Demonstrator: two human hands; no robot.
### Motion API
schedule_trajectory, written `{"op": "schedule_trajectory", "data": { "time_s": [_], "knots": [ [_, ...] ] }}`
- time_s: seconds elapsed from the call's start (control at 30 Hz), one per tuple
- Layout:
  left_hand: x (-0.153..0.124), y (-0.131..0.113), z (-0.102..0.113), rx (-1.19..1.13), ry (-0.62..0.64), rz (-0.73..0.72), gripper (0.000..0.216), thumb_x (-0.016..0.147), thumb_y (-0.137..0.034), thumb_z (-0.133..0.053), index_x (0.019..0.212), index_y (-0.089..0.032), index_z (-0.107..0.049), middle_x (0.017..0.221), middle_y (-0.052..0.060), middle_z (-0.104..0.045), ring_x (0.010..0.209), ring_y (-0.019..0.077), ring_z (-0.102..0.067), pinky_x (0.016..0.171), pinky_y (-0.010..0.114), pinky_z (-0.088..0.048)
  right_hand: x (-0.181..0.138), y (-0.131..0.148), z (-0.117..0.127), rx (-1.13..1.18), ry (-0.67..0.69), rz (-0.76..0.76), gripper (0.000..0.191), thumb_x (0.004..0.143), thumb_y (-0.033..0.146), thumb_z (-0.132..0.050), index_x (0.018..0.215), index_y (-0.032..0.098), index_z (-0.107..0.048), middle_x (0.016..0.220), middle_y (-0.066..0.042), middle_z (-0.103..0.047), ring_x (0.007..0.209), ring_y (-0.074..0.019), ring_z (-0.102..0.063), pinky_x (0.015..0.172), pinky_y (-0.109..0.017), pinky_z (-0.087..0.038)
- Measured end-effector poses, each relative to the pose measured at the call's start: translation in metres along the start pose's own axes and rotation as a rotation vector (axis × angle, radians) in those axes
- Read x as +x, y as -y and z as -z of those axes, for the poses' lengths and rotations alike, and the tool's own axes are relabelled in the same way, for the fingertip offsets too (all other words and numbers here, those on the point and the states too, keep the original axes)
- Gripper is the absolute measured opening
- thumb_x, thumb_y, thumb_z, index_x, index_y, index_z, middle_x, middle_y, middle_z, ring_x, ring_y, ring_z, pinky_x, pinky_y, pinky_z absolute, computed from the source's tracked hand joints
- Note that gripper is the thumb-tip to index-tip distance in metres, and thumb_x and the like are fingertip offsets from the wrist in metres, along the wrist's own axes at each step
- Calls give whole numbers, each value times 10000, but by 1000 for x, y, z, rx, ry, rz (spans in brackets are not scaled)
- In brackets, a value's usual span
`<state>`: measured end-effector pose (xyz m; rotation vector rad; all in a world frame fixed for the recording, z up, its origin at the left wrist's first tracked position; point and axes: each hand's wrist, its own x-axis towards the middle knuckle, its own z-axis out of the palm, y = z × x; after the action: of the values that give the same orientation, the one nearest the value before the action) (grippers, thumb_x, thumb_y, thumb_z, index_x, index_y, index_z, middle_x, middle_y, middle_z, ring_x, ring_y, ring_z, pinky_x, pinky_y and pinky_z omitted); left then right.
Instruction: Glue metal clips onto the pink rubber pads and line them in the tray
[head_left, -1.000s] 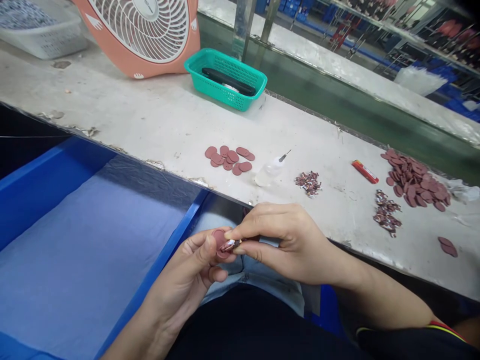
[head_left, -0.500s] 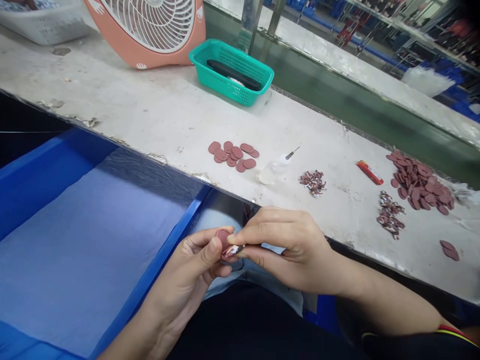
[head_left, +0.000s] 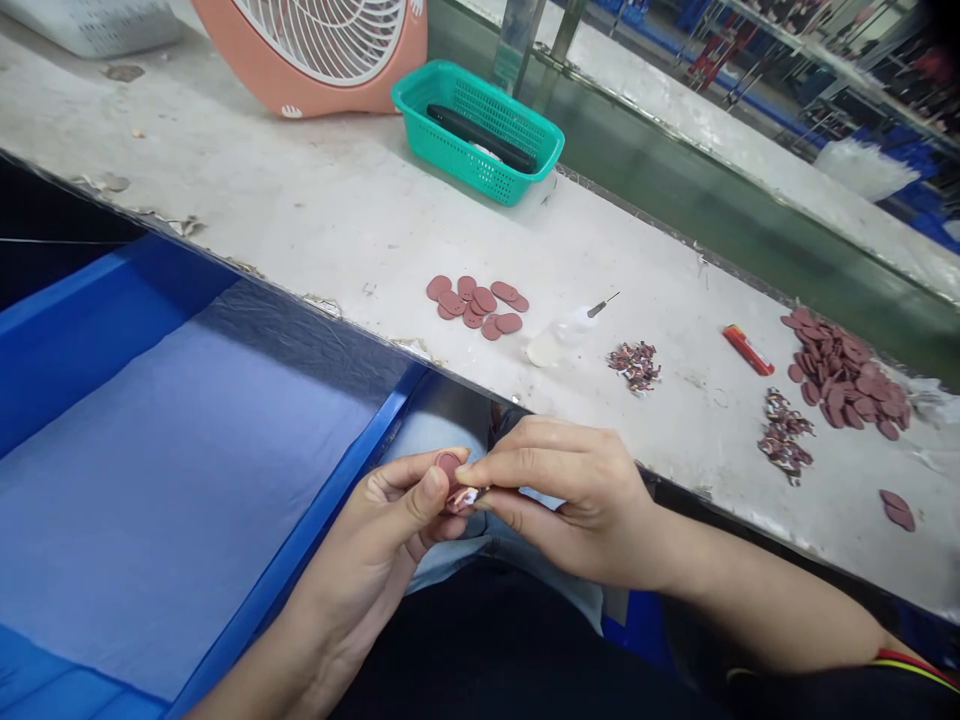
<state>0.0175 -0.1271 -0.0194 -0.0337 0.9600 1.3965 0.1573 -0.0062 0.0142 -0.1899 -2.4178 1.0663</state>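
My left hand [head_left: 397, 515] pinches a reddish-brown oval disc [head_left: 450, 466] between thumb and fingers, over my lap. Against the disc, my right hand [head_left: 562, 490] closes thumb and forefinger on a small white-and-brown figure piece [head_left: 466, 497]; its exact form is partly hidden by the fingertips. Ahead on the table lie several loose oval discs [head_left: 484, 299], some with small holes. Right of them rests a clear bottle [head_left: 555, 338] with a thin metal needle tip. A small heap of similar figure pieces [head_left: 635, 366] lies beside the bottle.
A green basket [head_left: 480, 180] holding a black object stands behind the discs, near an orange fan [head_left: 337, 95]. At right are a red lighter-like item [head_left: 748, 350], a large disc pile [head_left: 847, 370] and another figure heap [head_left: 785, 440]. A blue lined bin [head_left: 187, 480] sits lower left.
The view has shifted slightly, so the table things sit a little further right. Both hands keep nearly the same hold on the disc and the small piece.
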Motion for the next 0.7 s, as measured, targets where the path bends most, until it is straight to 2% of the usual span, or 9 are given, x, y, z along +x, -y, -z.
{"op": "schedule_trajectory", "data": {
  "time_s": [0.3,0.43,0.6,0.7],
  "knots": [
    [4,-2,12,-51,5,46,274,584,-325,-930,789,-192,-806,676,-16,-731,591,77,-661,576,132,-577,9,-2,-1,-20,72,-23,135,899,110,-664,1019,151,-712,868,-61,-737,777,-133,-672,742,-247,-580],
    [2,-4,18,-59,58,84,305,579,-352,-927,794,-175,-802,649,-15,-711,580,84,-658,564,153,-593,14,1,-3,-10,102,-16,146,903,116,-653,1038,144,-701,878,-65,-723,785,-129,-663,750,-243,-572],
    [2,-7,31,-108,98,104,214,619,-333,-907,753,-210,-794,726,-11,-738,682,104,-700,570,131,-582,15,3,-7,37,36,-49,401,857,274,-748,1216,133,-638,990,-86,-689,863,-142,-660,745,-242,-578],
    [4,-9,36,-116,118,94,192,641,-300,-898,784,-223,-796,741,-20,-744,661,90,-690,553,131,-586,16,1,-11,96,26,-78,269,911,205,-679,1173,146,-672,936,-57,-683,784,-106,-652,672,-195,-559]
  ]
}}
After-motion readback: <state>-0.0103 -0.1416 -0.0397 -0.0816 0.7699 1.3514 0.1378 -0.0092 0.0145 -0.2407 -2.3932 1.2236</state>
